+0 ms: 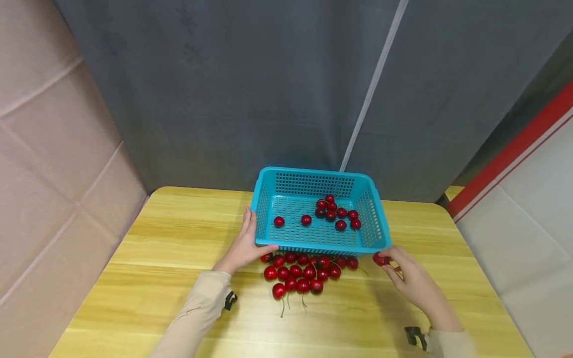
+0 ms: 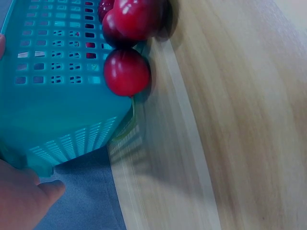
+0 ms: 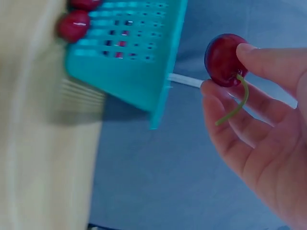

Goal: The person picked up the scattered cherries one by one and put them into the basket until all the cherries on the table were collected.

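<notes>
A blue plastic basket with perforated sides stands near the table's back edge, holding several dark red cherries, most of them towards its right. My left hand rests at the basket's front left corner, its thumb stretched along the front rim and its straight fingers against the left side. Between thumb and fingers, my right hand pinches one cherry just outside the front right corner. That cherry's curved green stem hangs down across the fingers in the right wrist view. Several cherries, some with stems, lie on the table before the basket.
The light wood-grain table runs out to both sides of the basket. Behind it hangs a dark grey cloth with a pale stripe. A pale padded wall borders the left side, and a white panel with a red edge the right.
</notes>
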The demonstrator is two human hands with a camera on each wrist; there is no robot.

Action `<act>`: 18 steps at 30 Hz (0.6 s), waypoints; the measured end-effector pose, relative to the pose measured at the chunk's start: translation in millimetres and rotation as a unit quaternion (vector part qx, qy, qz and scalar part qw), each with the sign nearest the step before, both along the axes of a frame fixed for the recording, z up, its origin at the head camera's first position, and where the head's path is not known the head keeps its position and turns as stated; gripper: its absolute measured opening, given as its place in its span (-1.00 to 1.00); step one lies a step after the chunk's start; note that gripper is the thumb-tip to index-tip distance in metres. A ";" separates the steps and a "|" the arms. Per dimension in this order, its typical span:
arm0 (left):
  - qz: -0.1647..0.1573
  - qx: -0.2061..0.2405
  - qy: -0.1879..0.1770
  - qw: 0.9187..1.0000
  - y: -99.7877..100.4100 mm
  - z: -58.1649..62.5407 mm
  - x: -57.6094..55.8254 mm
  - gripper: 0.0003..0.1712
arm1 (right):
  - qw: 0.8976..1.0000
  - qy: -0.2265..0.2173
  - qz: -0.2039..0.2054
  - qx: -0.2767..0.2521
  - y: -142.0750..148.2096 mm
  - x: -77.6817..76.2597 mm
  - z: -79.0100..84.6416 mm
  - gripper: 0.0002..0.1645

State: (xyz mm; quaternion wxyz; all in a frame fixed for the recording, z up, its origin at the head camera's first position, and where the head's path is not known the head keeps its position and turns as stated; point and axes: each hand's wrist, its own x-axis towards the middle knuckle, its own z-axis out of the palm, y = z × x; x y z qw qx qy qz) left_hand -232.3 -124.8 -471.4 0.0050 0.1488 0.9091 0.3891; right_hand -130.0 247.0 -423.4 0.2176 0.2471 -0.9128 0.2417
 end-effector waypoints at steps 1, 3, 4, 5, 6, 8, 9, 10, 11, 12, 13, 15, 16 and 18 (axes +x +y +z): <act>0.001 -0.001 -0.003 1.000 0.0 0.7 0.4 0.39 | 1.000 0.006 0.008 0.004 0.1 -3.5 4.8 -0.56; 0.000 -0.003 -0.005 1.000 0.2 1.9 1.0 0.40 | 0.999 0.022 0.025 0.013 -0.1 -12.0 14.4 -0.54; 0.000 -0.004 -0.006 1.000 0.3 2.2 1.1 0.40 | 0.999 0.034 0.036 0.017 -0.2 -17.4 18.8 -0.52; 0.001 -0.004 -0.009 1.000 0.4 2.5 1.3 0.40 | 0.998 0.044 0.044 0.022 -0.6 -22.9 23.1 -0.51; 0.001 -0.005 -0.010 1.000 0.4 2.4 1.2 0.40 | 0.997 0.053 0.050 0.026 -1.1 -28.5 27.1 -0.50; 0.000 -0.005 -0.013 1.000 0.7 2.4 1.3 0.40 | 0.996 0.065 0.060 0.033 -2.5 -39.7 33.7 -0.50; -0.001 -0.005 -0.015 1.000 0.8 2.3 1.1 0.40 | 0.995 0.065 0.062 0.037 -3.5 -45.3 36.4 -0.51; 0.000 -0.005 -0.017 1.000 0.9 2.1 0.9 0.40 | 0.995 0.065 0.066 0.040 -4.8 -51.2 39.0 -0.53; -0.001 -0.005 -0.017 1.000 1.0 2.0 0.8 0.40 | 0.995 0.063 0.067 0.044 -6.3 -56.8 41.6 -0.55; -0.002 -0.007 -0.016 1.000 1.1 1.7 0.6 0.40 | 0.995 0.058 0.070 0.048 -7.8 -62.4 44.0 -0.57; -0.002 -0.005 -0.015 1.000 1.2 1.6 0.5 0.39 | 0.995 0.050 0.072 0.052 -9.5 -68.4 46.1 -0.59; -0.001 -0.006 -0.012 1.000 1.1 0.9 0.0 0.39 | 0.995 0.027 0.077 0.060 -13.1 -81.0 50.2 -0.64; 0.000 -0.007 -0.012 1.000 1.0 0.7 -0.1 0.38 | 0.995 0.016 0.080 0.063 -15.0 -87.8 52.0 -0.66; 0.001 -0.008 -0.011 1.000 0.7 0.2 0.0 0.38 | 0.994 -0.010 0.082 0.069 -18.9 -101.0 55.1 -0.69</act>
